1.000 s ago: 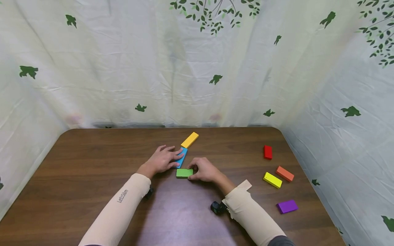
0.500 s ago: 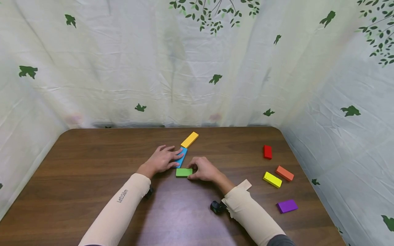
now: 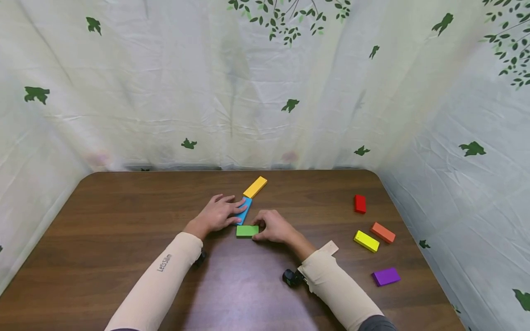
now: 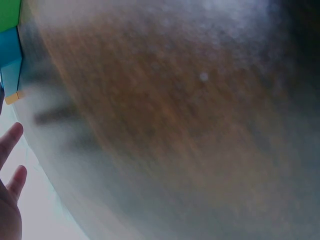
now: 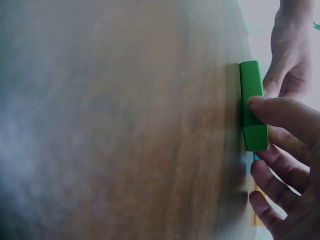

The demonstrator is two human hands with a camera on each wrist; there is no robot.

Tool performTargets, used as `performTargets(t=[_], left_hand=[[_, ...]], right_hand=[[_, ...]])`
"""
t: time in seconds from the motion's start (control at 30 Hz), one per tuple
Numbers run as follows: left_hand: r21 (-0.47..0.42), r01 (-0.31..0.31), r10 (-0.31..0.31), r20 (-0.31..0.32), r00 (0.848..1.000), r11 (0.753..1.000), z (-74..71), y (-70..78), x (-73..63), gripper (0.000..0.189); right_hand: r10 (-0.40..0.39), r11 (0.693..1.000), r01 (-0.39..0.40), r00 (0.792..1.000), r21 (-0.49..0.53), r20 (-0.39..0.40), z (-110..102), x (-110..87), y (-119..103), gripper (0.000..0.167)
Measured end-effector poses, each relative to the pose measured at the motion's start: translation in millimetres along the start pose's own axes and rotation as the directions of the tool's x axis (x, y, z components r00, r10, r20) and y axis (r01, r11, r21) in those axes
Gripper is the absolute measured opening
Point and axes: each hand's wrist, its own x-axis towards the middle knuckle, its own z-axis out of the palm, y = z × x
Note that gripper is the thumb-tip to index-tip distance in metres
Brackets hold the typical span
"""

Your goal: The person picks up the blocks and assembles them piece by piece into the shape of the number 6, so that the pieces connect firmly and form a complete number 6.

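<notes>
My left hand [image 3: 217, 214] lies over the blue block [image 3: 244, 214], its fingers spread and touching it. Just below, my right hand [image 3: 274, 228] pinches the right end of the green block [image 3: 246, 231] between thumb and fingers. This green block [image 5: 253, 80] lies flat on the table, close to the near end of the blue one. A yellow-orange block [image 3: 255, 187] sits slantwise at the blue block's far end. The left wrist view catches only part of the blue block [image 4: 10, 50] and some fingertips [image 4: 12, 137] at its edge.
Towards the right of the brown table [image 3: 124, 207] lie a red block [image 3: 360, 204], an orange-red block [image 3: 383, 232], a yellow block [image 3: 366, 241] and a purple block [image 3: 386, 276]. A white curtain [image 3: 165, 92] with leaf prints hangs around the table's back and sides.
Both hands and the blocks stay practically in place. The green block has shifted a tiny bit to the left at most.
</notes>
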Motion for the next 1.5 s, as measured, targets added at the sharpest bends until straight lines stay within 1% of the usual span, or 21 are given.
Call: performTargets(t=[0.13,0.3,0.43,0.57,0.83,0.97,1.07,1.3,1.4,1.5], left_hand=[[-0.005,-0.002,0.002,0.008,1.0,1.0,0.1,0.8,-0.2,0.055],[-0.007,-0.001,0.001,0.0,1.0,1.0,0.8,0.3,0.7,0.055],[-0.005,0.003,-0.003,0.0,1.0,1.0,0.9,-0.9,1.5,0.055],[0.001,0.011,-0.011,0.004,1.0,1.0,-0.4,-1.3,2.8,0.055],[0.007,0.007,-0.007,0.004,1.0,1.0,1.4,-0.1,4.7,0.055],[0.002,0.013,-0.013,0.008,1.0,1.0,2.1,-0.6,4.0,0.055],[0.006,0.022,-0.022,0.009,1.0,1.0,2.0,-2.5,2.6,0.056],[-0.002,0.02,-0.02,0.005,1.0,1.0,0.8,-3.0,1.9,0.056],[-0.012,0.019,-0.019,0.006,1.0,1.0,1.3,-2.2,2.7,0.056],[-0.013,0.013,-0.013,0.006,1.0,1.0,2.1,-1.3,3.1,0.056]], right_hand=[[0.008,1.0,-0.008,1.0,0.02,0.005,0.0,-1.2,-0.1,0.032],[0.014,0.999,-0.014,1.0,0.05,0.007,-1.8,-2.1,1.3,0.036],[0.009,0.998,-0.01,1.0,0.057,0.008,-7.1,-4.2,3.6,0.038],[0.016,0.998,-0.017,1.0,0.058,0.017,-17.7,-9.0,7.5,0.04],[0.009,0.999,-0.012,0.998,0.045,0.054,-43.3,-30.5,25.7,0.039],[-0.002,0.999,-0.001,0.997,0.048,0.072,-56.2,-43.2,37.9,0.032],[-0.014,0.999,0.009,0.995,0.051,0.101,-66.0,-51.8,45.9,0.027],[-0.051,0.995,0.035,0.981,0.088,0.188,-88.8,-73.2,61.6,0.023],[-0.049,0.996,0.03,0.974,0.09,0.221,-94.2,-81.4,67.7,0.022],[-0.031,0.996,0.009,0.966,0.085,0.256,-97.4,-88.8,71.5,0.021]])
